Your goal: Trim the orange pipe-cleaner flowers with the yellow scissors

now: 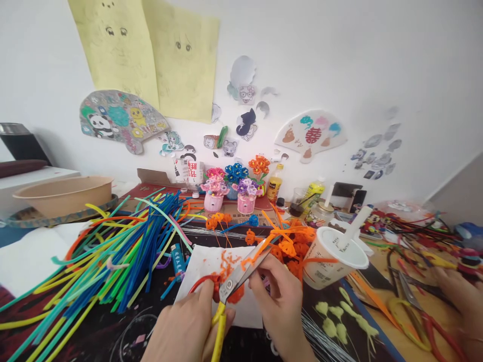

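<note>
Your left hand (184,327) is closed round the yellow handles of the scissors (236,279), blades angled up and right, against the orange stem (260,254). Your right hand (281,306) is curled, fingers (266,281) pinching that stem just beside the blades. Below the blades: white paper (199,266) with orange clippings (226,266) on it. Counts: 2 hands, 1 scissors, 1 tilted paper cup (328,259) just right of your right hand, 2 pink pots (213,202) of flowers at the back. Heap of pipe cleaners (113,251) on your left, orange flowers (294,246) behind your right hand. 1 other person's hand (462,294) far right, near red stems (428,324), well apart from yours
</note>
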The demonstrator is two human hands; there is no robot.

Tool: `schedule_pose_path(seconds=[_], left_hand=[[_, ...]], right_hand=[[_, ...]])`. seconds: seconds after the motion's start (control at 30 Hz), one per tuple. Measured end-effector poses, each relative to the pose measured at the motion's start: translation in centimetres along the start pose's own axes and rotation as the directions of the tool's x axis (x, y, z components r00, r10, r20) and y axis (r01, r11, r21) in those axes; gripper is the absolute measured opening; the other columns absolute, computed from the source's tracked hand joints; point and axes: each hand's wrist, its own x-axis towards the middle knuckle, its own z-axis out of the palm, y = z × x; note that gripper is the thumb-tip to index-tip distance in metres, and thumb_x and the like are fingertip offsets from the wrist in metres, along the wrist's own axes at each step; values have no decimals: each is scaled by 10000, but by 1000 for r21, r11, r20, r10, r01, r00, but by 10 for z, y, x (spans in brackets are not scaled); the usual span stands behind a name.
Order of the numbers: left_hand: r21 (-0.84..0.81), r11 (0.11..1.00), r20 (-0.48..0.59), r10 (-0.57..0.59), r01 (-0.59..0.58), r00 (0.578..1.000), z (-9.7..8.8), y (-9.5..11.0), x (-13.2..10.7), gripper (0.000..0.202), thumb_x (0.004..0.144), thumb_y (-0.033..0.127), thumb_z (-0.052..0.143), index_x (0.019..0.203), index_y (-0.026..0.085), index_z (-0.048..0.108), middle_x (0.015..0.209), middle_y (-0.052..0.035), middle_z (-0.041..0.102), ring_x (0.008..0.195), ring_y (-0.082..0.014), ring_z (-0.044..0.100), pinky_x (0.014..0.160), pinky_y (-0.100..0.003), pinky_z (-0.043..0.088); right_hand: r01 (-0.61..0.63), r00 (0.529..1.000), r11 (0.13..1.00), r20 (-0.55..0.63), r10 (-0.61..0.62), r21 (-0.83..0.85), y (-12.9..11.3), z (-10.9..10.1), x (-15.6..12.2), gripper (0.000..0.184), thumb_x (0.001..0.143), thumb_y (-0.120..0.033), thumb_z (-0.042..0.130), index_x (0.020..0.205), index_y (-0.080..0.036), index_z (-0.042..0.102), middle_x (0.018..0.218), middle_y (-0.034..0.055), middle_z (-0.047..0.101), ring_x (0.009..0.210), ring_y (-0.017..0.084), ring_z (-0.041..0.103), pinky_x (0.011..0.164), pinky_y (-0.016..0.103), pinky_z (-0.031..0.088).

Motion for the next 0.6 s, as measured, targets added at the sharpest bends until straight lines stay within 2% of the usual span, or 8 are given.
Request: schedule_pose_path(seconds=[0.2, 0.33, 0.47, 0.6], left_hand=[[4, 1000, 22, 6, -6, 1000, 0, 2, 0, 239, 935, 314, 324, 1010, 208, 525, 827, -57, 738, 762, -276, 716, 624, -312, 468], [-7, 1000, 29, -4, 4, 1000, 1, 3, 1, 286, 952, 338, 308, 1036, 196, 542, 830, -71, 749, 744, -270, 721, 606, -292, 467], [-25, 1000, 47, 4, -2, 999, 2, 2, 3, 329, 962, 334, 282, 1084, 187, 549, 832, -82, 754, 754, -282, 722, 612, -305, 474], [-50, 999, 73, 1, 3, 997, 0, 1, 4, 333, 957, 347, 290, 1091, 189, 551, 851, -84, 755, 788, -294, 721, 644, -326, 483]], right_hand=[[108, 993, 991, -42, -112, -83, 0, 1, -2, 132, 849, -113, 549, 764, -202, 594, 692, -6, 642, 608, 137, 568, 572, 241, 427], [119, 991, 987, -53, -125, -110, 0, 1, -2, 136, 836, -114, 556, 735, -201, 583, 675, -1, 638, 589, 136, 565, 557, 242, 422], [30, 999, 999, -31, -30, 16, -3, 1, 0, 151, 848, -153, 552, 709, -200, 585, 659, 8, 618, 619, 151, 577, 589, 254, 463], [-159, 984, 959, 121, 134, 235, -4, -3, 3, 124, 853, -220, 566, 761, -188, 643, 689, 25, 641, 622, 154, 587, 552, 239, 480]])
